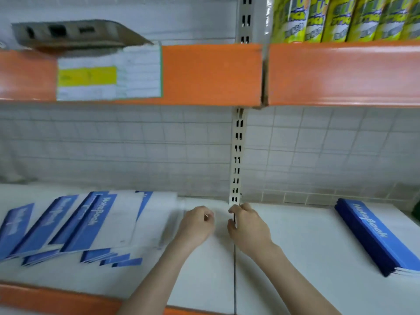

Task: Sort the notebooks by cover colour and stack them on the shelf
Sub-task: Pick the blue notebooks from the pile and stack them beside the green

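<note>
Both hands (196, 220) (246, 226) mid-shelf (295, 258) — scattered notebooks (86, 226) left, blue stack (372, 235) right

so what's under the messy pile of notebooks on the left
The white shelf shows around the fanned pile of notebooks. More blue covers peek out at its front edge; anything lower is covered.

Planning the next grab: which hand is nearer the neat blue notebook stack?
Right hand: the stack lies to its right. The left hand is farther off.

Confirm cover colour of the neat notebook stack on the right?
Blue, with white "NoteBook" lettering on the top cover of the notebook stack. Head view, the only one, shows it clearly.
</note>
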